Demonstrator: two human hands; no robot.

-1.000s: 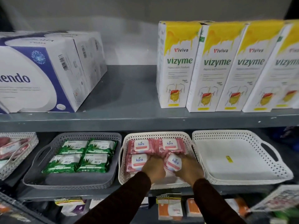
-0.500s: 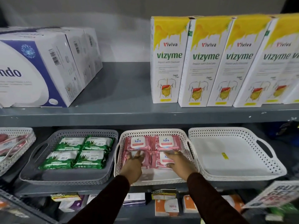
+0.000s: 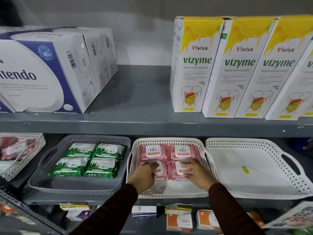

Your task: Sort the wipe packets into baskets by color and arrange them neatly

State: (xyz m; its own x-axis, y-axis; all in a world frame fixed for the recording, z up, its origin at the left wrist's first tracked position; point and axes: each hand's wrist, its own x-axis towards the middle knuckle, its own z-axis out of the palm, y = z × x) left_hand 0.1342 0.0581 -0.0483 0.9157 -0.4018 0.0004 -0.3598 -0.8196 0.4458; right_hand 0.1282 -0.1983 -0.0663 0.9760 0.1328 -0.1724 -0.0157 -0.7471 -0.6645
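Note:
Four pink "kara" wipe packets point(image 3: 183, 151) lie two by two in the middle white basket point(image 3: 167, 140) on the lower shelf. My left hand point(image 3: 145, 175) rests with bent fingers on the front-left pink packet point(image 3: 161, 173). Fingers spread, my right hand point(image 3: 198, 173) lies on the front-right pink packet point(image 3: 177, 170). Neither hand lifts a packet. To the left, a grey basket point(image 3: 94, 138) holds four green wipe packets point(image 3: 88, 160) in a neat block. At the far left, a white basket point(image 3: 22, 135) holds loose pink packets point(image 3: 15, 148).
A wide white basket point(image 3: 237, 141) with a yellow sticker stands to the right of the middle one. The shelf above point(image 3: 152, 124) carries yellow-and-white Vizyme boxes point(image 3: 194, 68) and white-and-blue boxes point(image 3: 42, 70). Small orange boxes point(image 3: 179, 221) sit on the shelf below.
My hands have set down the two front pink packets and pushed them back against the rear pair. The fingers have flattened on top of them. The camera has moved closer.

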